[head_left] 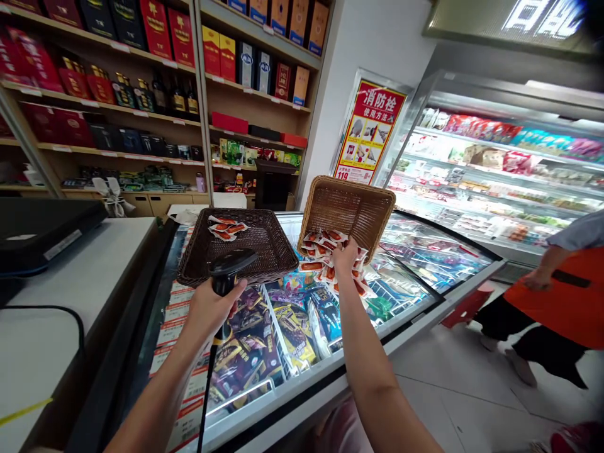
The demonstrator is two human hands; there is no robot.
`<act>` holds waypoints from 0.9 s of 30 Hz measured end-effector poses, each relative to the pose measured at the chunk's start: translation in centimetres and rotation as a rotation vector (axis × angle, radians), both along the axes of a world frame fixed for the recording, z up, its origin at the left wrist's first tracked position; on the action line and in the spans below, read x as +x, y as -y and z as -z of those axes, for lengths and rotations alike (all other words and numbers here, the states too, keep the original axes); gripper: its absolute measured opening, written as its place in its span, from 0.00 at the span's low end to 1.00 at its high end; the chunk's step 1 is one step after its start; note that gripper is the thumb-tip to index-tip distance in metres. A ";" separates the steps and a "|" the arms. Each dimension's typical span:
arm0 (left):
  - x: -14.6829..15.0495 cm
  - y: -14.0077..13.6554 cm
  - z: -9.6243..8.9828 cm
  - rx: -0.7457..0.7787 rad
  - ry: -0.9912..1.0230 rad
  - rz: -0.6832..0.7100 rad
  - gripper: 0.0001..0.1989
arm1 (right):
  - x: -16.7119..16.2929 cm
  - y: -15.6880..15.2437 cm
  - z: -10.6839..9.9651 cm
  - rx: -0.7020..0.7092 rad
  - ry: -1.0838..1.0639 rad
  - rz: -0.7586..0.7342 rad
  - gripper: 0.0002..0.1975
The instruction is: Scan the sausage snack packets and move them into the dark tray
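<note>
My left hand (212, 307) is wrapped round the handle of a black barcode scanner (231, 263), its cord hanging down. Behind the scanner lies a dark brown woven basket (268, 248) with several packaged sausages (227, 228) inside. Over to the right, a light brown woven basket (352, 200) is tipped towards me, with a heap of packaged sausages (314, 267) at its lower edge, some spilling onto the freezer's glass. My right hand (346, 257) is in that heap, fingers closed on a packaged sausage; its fingertips are partly hidden.
Both baskets rest on a glass-topped freezer (302, 384) holding bagged frozen goods. A white counter (113, 264) with a black device (51, 226) stands left. At right, a person in an orange apron (561, 296) stands before a lit refrigerated shelf (500, 163). Shelves of boxes line the back.
</note>
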State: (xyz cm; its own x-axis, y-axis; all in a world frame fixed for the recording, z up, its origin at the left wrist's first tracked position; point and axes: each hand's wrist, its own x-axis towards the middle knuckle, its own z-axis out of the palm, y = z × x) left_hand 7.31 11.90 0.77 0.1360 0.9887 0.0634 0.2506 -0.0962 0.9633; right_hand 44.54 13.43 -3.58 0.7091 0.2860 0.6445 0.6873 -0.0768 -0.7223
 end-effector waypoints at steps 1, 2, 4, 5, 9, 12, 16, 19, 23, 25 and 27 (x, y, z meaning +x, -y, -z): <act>0.0 0.1 -0.2 -0.012 0.026 -0.010 0.23 | -0.6 0.0 -0.1 0.023 0.004 0.034 0.14; 0.0 0.2 -0.3 -0.023 0.050 -0.027 0.23 | -1.4 0.0 -0.2 0.055 -0.010 0.062 0.14; 0.0 0.2 -0.5 -0.045 0.092 -0.080 0.23 | -3.6 -0.4 -0.8 0.069 0.005 0.039 0.14; -0.1 0.2 -0.4 -0.057 0.113 -0.104 0.23 | -4.9 -0.8 -1.2 0.043 0.040 -0.009 0.13; -0.3 -0.4 0.3 -0.102 0.162 -0.174 0.21 | -10.9 -4.5 -3.6 -0.273 0.257 -0.337 0.12; -0.5 -0.9 1.2 -0.096 0.150 -0.215 0.20 | -15.8 -9.3 -5.9 -0.643 0.459 -0.550 0.11; -0.6 -1.2 2.0 -0.070 0.159 -0.258 0.18 | -21.6 -16.4 -7.6 -1.000 0.558 -0.627 0.15; -0.7 -1.4 2.3 -0.050 0.173 -0.260 0.18 | -24.7 -20.4 -7.2 -1.038 0.596 -0.624 0.23; -0.8 -1.4 2.4 -0.055 0.206 -0.269 0.19 | -26.8 -22.5 -5.6 -1.026 0.647 -0.624 0.20; -0.7 -1.4 2.4 -0.078 0.210 -0.265 0.19 | -26.6 -22.5 -5.2 -1.020 0.649 -0.628 0.17; -0.6 -1.3 2.4 -0.092 0.209 -0.266 0.18 | -25.8 -22.1 -5.4 -0.997 0.624 -0.608 0.16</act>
State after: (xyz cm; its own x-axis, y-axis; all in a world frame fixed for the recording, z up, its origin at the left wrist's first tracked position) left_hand 6.69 13.21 -1.59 -0.1338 0.9906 -0.0283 0.0515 0.0355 0.9980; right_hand 18.75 35.56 1.83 -0.0368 0.9890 0.1433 0.9949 0.0498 -0.0882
